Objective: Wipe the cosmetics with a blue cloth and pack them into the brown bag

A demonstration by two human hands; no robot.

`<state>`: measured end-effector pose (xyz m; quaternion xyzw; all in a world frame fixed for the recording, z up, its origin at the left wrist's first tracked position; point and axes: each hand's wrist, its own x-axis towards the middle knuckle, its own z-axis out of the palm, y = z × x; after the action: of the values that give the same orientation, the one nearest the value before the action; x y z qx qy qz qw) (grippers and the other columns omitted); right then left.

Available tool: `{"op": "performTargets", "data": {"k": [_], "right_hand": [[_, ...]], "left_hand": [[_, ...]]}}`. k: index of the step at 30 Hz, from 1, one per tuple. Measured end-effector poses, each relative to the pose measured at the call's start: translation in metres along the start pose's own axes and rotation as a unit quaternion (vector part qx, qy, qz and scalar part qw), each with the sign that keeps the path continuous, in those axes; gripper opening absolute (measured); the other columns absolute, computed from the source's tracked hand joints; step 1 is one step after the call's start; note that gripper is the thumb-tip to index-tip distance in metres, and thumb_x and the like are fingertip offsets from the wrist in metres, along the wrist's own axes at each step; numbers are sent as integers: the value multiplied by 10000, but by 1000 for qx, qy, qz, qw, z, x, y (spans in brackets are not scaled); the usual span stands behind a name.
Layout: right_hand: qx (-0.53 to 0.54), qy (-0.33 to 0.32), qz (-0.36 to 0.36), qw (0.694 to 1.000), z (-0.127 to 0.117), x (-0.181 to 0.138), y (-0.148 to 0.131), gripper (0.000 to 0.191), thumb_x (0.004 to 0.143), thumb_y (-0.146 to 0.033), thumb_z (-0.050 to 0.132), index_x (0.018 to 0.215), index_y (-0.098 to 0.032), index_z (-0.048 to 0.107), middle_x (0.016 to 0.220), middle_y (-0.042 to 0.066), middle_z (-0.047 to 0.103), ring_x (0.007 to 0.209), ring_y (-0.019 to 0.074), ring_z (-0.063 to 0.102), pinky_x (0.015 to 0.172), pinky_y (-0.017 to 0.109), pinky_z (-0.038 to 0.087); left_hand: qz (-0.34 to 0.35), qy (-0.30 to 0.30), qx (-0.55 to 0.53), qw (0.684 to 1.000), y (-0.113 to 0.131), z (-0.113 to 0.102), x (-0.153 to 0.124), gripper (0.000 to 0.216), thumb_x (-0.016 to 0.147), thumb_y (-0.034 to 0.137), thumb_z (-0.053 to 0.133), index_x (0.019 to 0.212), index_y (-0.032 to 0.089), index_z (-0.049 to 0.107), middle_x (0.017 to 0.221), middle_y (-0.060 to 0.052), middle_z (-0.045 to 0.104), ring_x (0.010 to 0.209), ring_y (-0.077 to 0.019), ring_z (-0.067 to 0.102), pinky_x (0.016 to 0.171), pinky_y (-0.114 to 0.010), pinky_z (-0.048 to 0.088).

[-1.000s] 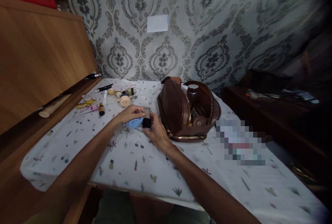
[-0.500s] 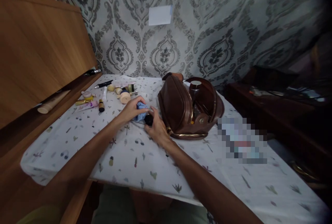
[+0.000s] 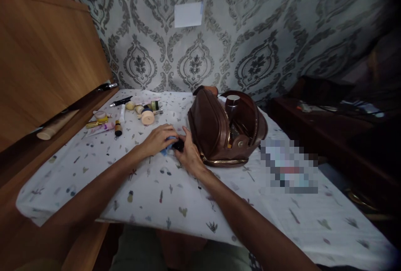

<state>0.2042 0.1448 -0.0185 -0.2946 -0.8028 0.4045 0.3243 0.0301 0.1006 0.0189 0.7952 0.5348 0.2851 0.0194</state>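
Both my hands meet in the middle of the table. My left hand [image 3: 158, 139] is closed over a blue cloth [image 3: 167, 148], of which only a small corner shows. My right hand [image 3: 189, 156] is closed on a small black object [image 3: 178, 145], pressed against the cloth. Just to the right of them stands an open brown leather toiletry bag [image 3: 213, 131] with a dark jar with a silver lid [image 3: 232, 104] inside.
Several small cosmetics lie at the back left: a round beige sponge [image 3: 147, 117], tubes, a small dark bottle [image 3: 118, 129], a black pen [image 3: 120, 101]. The table wears a white patterned cloth [image 3: 163, 187]. A wooden headboard [image 3: 46, 62] rises at the left; dark furniture stands at the right.
My left hand has closed further over the blue cloth, so less of it shows. The small black object has stayed in my right hand. The view has shifted slightly.
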Motion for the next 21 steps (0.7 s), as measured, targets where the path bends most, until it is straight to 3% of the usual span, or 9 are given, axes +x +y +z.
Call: {"op": "performTargets", "data": {"k": [7, 12, 16, 21], "right_hand": [[-15, 6, 14, 1000, 0, -1, 2, 865, 759, -113, 590, 1544, -198, 238, 1349, 127, 636, 1115, 242, 665, 1006, 422, 503], [-5, -4, -13, 1000, -2, -1, -1, 777, 772, -112, 569, 1506, -227, 341, 1374, 106, 624, 1109, 230, 674, 1002, 400, 509], [16, 8, -12, 1000, -1, -1, -1, 730, 761, -105, 577, 1464, -216, 415, 1338, 98, 641, 1124, 224, 664, 984, 372, 517], [50, 46, -19, 997, 0, 0, 1, 555, 779, -198, 665, 1322, -220, 547, 1319, 103, 622, 1105, 230, 644, 936, 365, 533]], "left_hand": [[-136, 95, -38, 985, -46, -6, -7, 182, 880, 325, 600, 839, 189, 714, 833, -47, 671, 849, -210, 601, 840, -336, 464], [-160, 116, -80, 977, -53, -8, -10, 233, 867, 387, 596, 826, 191, 715, 826, -45, 705, 858, -219, 616, 851, -336, 468], [-134, 77, -78, 985, -51, -16, -13, 282, 882, 430, 578, 884, 186, 719, 871, -56, 713, 877, -223, 621, 858, -334, 469], [-93, -13, -67, 993, -59, -28, -19, 376, 816, 426, 669, 1123, 210, 699, 1098, -73, 715, 1037, -253, 622, 948, -349, 463]]}}
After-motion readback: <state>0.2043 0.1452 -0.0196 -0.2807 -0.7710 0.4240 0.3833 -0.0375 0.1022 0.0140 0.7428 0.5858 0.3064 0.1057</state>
